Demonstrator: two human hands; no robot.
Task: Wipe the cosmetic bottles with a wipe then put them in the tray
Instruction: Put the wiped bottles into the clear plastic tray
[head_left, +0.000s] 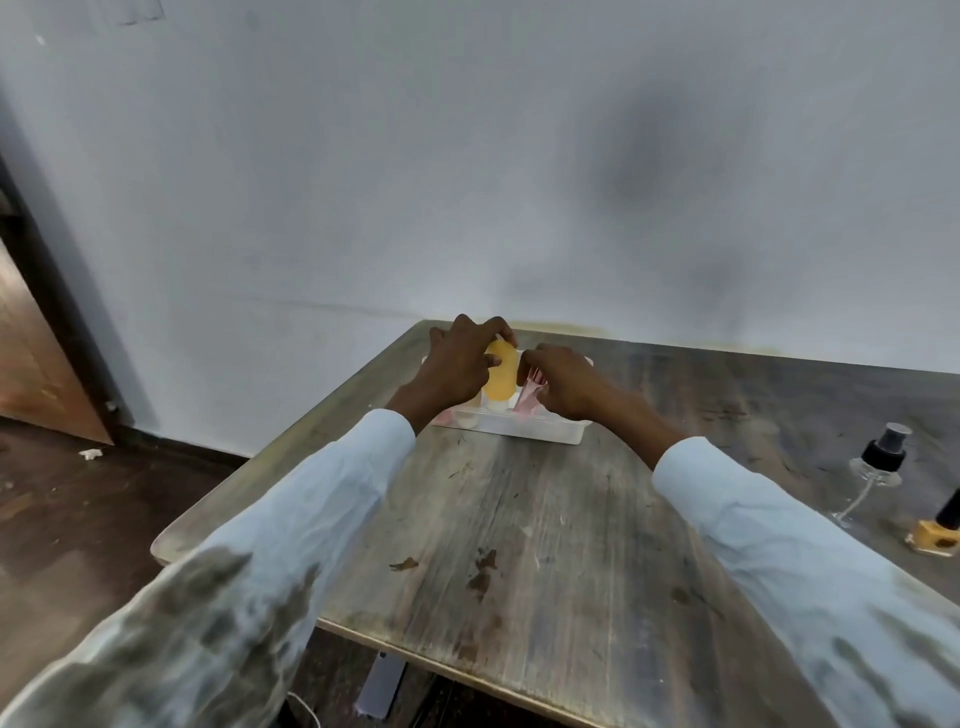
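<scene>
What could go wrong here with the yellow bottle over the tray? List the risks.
1. The left hand holds the yellow bottle by its top with fingertips only; that grip might slip and drop it onto the items in the white tray.
2. The right hand works close beside it at a pink item, so the two could bump.
3. The spray bottle and the small yellow bottle near the table's right edge could get knocked.

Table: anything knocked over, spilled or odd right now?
Yes. A clear spray bottle lies tipped on its side at the table's right edge, beside an upright amber bottle. Dark stains mark the wood. Nothing looks freshly spilled.
</scene>
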